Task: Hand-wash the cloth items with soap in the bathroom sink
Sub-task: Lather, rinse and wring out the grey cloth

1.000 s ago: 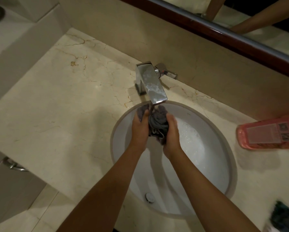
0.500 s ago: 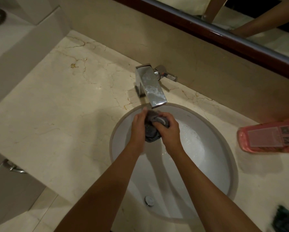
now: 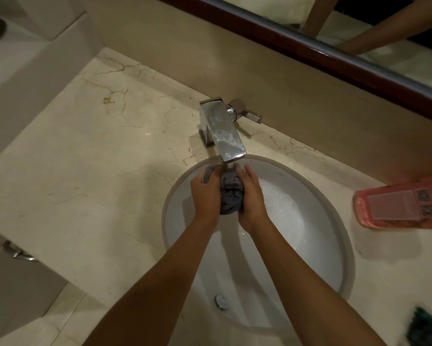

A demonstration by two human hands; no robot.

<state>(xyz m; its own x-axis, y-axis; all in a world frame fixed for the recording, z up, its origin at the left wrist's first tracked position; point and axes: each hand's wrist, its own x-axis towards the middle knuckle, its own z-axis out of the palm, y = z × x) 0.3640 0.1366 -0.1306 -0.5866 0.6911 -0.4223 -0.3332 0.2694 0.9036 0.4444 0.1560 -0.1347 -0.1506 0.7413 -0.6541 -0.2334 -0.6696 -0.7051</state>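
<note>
The left hand (image 3: 205, 193) and right hand (image 3: 252, 198) are squeezing a bunched grey cloth (image 3: 231, 196) between them, fingers curled round it, under the tap (image 3: 222, 131) over the sink (image 3: 335, 221). Wet and soft, it is probably feeling heavy and slippery; gripping the whole bundle suits it. The pink bottle (image 3: 400, 201) on the bench (image 3: 85, 171) is showing a label too blurred to read.
</note>
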